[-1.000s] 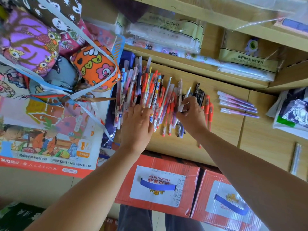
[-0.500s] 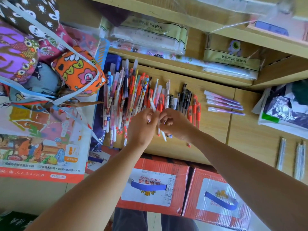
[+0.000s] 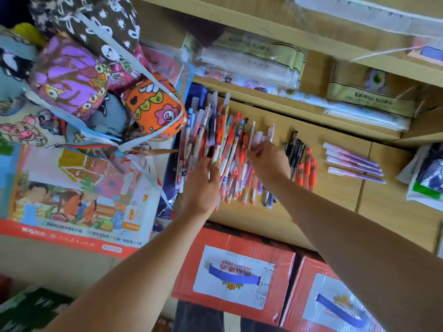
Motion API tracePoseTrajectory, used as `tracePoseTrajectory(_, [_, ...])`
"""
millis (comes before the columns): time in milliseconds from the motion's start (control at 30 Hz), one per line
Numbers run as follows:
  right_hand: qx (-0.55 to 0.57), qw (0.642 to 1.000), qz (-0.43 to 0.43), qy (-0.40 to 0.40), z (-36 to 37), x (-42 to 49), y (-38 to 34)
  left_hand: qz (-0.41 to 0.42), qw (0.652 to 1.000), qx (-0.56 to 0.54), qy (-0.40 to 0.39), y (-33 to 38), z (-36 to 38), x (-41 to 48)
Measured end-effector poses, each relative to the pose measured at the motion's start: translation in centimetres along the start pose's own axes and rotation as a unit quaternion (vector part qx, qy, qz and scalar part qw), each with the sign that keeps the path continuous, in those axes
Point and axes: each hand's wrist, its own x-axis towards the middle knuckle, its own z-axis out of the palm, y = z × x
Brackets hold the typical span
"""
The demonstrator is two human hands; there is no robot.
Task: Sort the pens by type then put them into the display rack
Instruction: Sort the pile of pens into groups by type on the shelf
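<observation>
A mixed pile of pens (image 3: 227, 142), mostly orange, white and blue, lies fanned out on the wooden shelf (image 3: 323, 207). My left hand (image 3: 202, 185) sits on the pile's near left part with its fingers bent down among the pens; its fingertips are hidden. My right hand (image 3: 269, 161) is at the pile's right edge and pinches a white pen (image 3: 253, 133) that points away from me. Right of that hand lie sorted groups: black pens (image 3: 294, 146), orange pens (image 3: 307, 171) and three or so purple pens (image 3: 352, 164).
Colourful fabric pouches (image 3: 153, 109) tied with ribbon and a picture pack (image 3: 72, 192) crowd the left side. Packaged stationery (image 3: 249, 61) fills the shelf behind the pens. Two red cardboard boxes (image 3: 235, 276) stand below the shelf's front edge. A plastic bag (image 3: 426, 178) lies at the right.
Both hands have moved away from me, from the pile's near edge back onto the pens. They were together on one white pen; now they are apart, left on the pile, right at its right edge.
</observation>
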Motion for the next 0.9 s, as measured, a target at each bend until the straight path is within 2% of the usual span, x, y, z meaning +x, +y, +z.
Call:
tracePoseTrajectory(100, [-0.028, 1.0, 0.003, 0.012, 0.2, 0.3, 0.2, -0.011, 0.997, -0.073, -0.028, -0.5, 0.1, 0.2])
tracePoseTrajectory(200, [-0.032, 0.999, -0.024, 0.008, -0.1, 0.5, 0.3, -0.021, 0.994, -0.1, -0.044, -0.8, 0.0, 0.3])
tracePoseTrajectory(300, [-0.045, 0.998, -0.045, -0.012, -0.5, 0.5, 0.1, -0.023, 0.994, -0.102, -0.041, -1.2, -0.1, 0.4])
tracePoseTrajectory(533, [-0.178, 0.982, -0.05, -0.038, -0.2, -0.7, -0.1, -0.025, 0.995, -0.086, -0.038, -1.0, -0.5, 0.6])
tracePoseTrajectory(767, [-0.135, 0.99, -0.024, -0.02, 0.3, -0.7, -0.2, -0.034, 0.994, -0.099, -0.037, -1.2, -0.5, 0.6])
tracePoseTrajectory(900, [-0.154, 0.988, -0.019, 0.001, 0.4, -0.7, -0.1, -0.039, 0.992, -0.108, -0.048, -1.2, -0.7, 0.5])
